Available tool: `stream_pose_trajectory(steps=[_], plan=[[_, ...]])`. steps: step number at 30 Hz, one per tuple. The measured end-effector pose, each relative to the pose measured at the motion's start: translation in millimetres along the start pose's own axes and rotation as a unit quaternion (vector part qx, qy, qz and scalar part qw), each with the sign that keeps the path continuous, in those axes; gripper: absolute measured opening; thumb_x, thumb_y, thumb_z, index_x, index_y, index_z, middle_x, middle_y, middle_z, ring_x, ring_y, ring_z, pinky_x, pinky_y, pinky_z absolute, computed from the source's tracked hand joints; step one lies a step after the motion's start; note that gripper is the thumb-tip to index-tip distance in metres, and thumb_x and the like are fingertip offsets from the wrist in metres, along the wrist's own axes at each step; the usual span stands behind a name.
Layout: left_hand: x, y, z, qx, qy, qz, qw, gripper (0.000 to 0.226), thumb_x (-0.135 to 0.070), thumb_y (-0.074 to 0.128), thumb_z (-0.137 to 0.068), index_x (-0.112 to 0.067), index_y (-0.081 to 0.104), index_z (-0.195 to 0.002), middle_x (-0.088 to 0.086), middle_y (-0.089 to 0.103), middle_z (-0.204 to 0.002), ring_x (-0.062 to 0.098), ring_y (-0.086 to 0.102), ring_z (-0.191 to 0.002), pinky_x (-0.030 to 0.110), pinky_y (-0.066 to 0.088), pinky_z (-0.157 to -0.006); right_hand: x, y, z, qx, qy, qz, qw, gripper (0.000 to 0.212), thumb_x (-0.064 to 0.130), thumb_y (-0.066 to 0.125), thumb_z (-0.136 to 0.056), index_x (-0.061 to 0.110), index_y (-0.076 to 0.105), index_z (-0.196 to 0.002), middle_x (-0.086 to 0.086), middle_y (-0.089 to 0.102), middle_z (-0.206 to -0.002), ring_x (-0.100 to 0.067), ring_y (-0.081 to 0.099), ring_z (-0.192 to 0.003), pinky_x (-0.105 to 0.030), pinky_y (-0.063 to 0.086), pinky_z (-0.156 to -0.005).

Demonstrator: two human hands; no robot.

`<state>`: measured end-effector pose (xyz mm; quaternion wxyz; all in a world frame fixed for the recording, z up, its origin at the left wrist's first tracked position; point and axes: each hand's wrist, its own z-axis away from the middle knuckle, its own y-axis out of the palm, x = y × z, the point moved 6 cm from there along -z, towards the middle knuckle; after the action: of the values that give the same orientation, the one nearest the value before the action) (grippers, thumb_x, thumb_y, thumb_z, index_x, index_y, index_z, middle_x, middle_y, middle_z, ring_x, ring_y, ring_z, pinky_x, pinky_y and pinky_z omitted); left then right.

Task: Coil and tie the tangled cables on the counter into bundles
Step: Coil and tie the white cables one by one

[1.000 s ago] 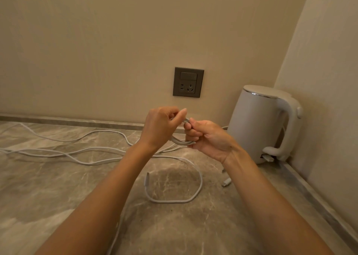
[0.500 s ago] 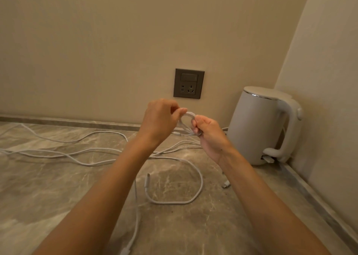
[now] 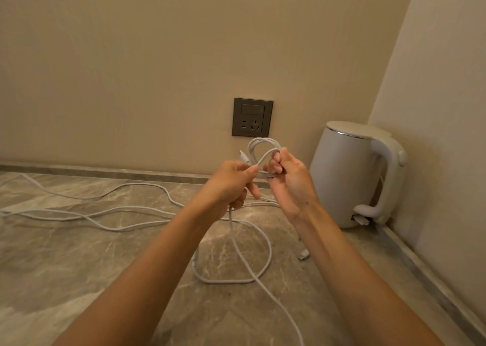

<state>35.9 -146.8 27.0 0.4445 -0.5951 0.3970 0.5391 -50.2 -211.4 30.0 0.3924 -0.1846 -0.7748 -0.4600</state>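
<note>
Since the thin white cable (image 3: 259, 145) now shows several loops where one stood, coiling advances | left hand (image 3: 231, 185) pinches its plug end, right hand (image 3: 289, 177) grips the loops, above back edge of grey marble counter (image 3: 79, 253) | tie pending

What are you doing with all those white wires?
A person is coiling a white cable. The right hand grips a small coil of loops above the counter; the left hand pinches the cable beside it, near its plug end. The rest hangs down onto the counter. More white cables lie loose to the left. A white kettle stands in the corner.
</note>
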Motion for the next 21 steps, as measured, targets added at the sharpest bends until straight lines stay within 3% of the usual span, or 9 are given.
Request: stream_pose_trajectory(steps=[4, 6, 8, 10, 12, 15, 17, 19, 21], plan=[[-5.7, -3.9, 1.6, -0.084, 0.079, -0.013, 0.993, 0.013, -0.013, 0.052, -0.094, -0.011, 0.059, -0.104, 0.013, 0.068, -0.074, 0.004, 0.028, -0.031, 0.018, 0.023, -0.039, -2.4, 1.2, -0.8, 0.001, 0.043, -0.102, 0.994, 0.038, 0.022, 0.025, -0.104, 0.012, 0.044, -0.073, 0.004, 0.038, -0.049, -0.008, 0.031, -0.053, -0.026, 0.040, -0.074], [-6.8, -5.4, 2.5, -0.123, 0.116, -0.032, 0.985, 0.018, -0.012, 0.057, -0.090, -0.014, 0.061, -0.107, 0.012, 0.070, -0.085, -0.001, 0.039, -0.032, 0.021, 0.031, -0.048, -2.8, 1.6, -0.7, -0.004, 0.067, -0.155, 0.986, 0.041, 0.023, 0.023, -0.105, 0.012, 0.041, -0.069, 0.003, 0.034, -0.047, -0.009, 0.031, -0.051, -0.026, 0.043, -0.067], [-6.3, -7.5, 2.2, -0.150, 0.136, -0.036, 0.979, 0.025, -0.013, 0.063, -0.086, -0.012, 0.064, -0.112, 0.005, 0.069, -0.087, -0.004, 0.048, -0.048, 0.021, 0.038, -0.056, -2.3, 0.1, -1.4, -0.009, 0.094, -0.209, 0.973, 0.042, 0.021, 0.022, -0.105, 0.011, 0.040, -0.068, 0.002, 0.033, -0.046, -0.008, 0.034, -0.043, -0.020, 0.040, -0.056], [-8.9, -8.5, 2.7, -0.158, 0.165, -0.047, 0.972, 0.029, -0.013, 0.066, -0.084, -0.014, 0.065, -0.113, -0.004, 0.063, -0.080, -0.001, 0.053, -0.066, 0.022, 0.042, -0.070, -1.5, -4.1, -3.0, -0.016, 0.119, -0.242, 0.963, 0.042, 0.017, 0.023, -0.105, 0.010, 0.041, -0.068, 0.001, 0.032, -0.045, -0.008, 0.034, -0.038, -0.019, 0.033, -0.056], [-14.2, -7.5, 4.1, -0.141, 0.210, -0.086, 0.964, 0.032, -0.010, 0.066, -0.083, -0.021, 0.063, -0.113, -0.008, 0.059, -0.077, 0.002, 0.054, -0.070, 0.024, 0.045, -0.079, 1.4, -9.6, -4.7, -0.026, 0.133, -0.262, 0.956, 0.041, 0.012, 0.024, -0.103, 0.010, 0.042, -0.067, 0.000, 0.031, -0.045, -0.008, 0.032, -0.036, -0.020, 0.029, -0.057], [-17.4, -8.2, 1.8, -0.083, 0.270, -0.134, 0.950, 0.033, -0.002, 0.065, -0.082, -0.024, 0.062, -0.107, -0.007, 0.064, -0.078, 0.001, 0.056, -0.066, 0.026, 0.052, -0.077, 7.0, -13.2, -3.7, -0.013, 0.148, -0.246, 0.958, 0.028, -0.001, 0.039, -0.091, 0.007, 0.045, -0.065, 0.001, 0.032, -0.044, -0.007, 0.029, -0.038, -0.015, 0.026, -0.060], [-18.6, -10.8, 1.0, -0.040, 0.301, -0.163, 0.939, 0.030, 0.002, 0.064, -0.080, -0.017, 0.065, -0.102, -0.004, 0.067, -0.077, -0.003, 0.057, -0.063, 0.018, 0.050, -0.069, 10.9, -8.1, -1.1, 0.042, 0.153, -0.208, 0.965, 0.018, -0.008, 0.064, -0.066, 0.005, 0.053, -0.060, 0.001, 0.034, -0.044, -0.007, 0.030, -0.039, -0.016, 0.032, -0.058], [-19.1, -15.9, 1.4, -0.012, 0.303, -0.206, 0.930, 0.022, -0.001, 0.065, -0.080, -0.021, 0.071, -0.089, -0.007, 0.064, -0.066, -0.001, 0.054, -0.056, 0.015, 0.046, -0.061, 11.8, -4.3, 1.8, 0.109, 0.168, -0.163, 0.966, 0.027, -0.008, 0.080, -0.047, 0.005, 0.059, -0.056, 0.002, 0.033, -0.045, -0.007, 0.034, -0.040, -0.018, 0.038, -0.057], [-17.8, -22.7, -0.3, 0.000, 0.275, -0.267, 0.923, 0.022, -0.005, 0.064, -0.082, -0.026, 0.070, -0.077, -0.008, 0.058, -0.058, 0.002, 0.049, -0.052, 0.018, 0.042, -0.059, 12.3, -1.1, 6.5, 0.162, 0.200, -0.109, 0.960, 0.033, -0.002, 0.088, -0.041, 0.008, 0.060, -0.056, 0.005, 0.030, -0.047, -0.006, 0.035, -0.042, -0.018, 0.037, -0.062]])
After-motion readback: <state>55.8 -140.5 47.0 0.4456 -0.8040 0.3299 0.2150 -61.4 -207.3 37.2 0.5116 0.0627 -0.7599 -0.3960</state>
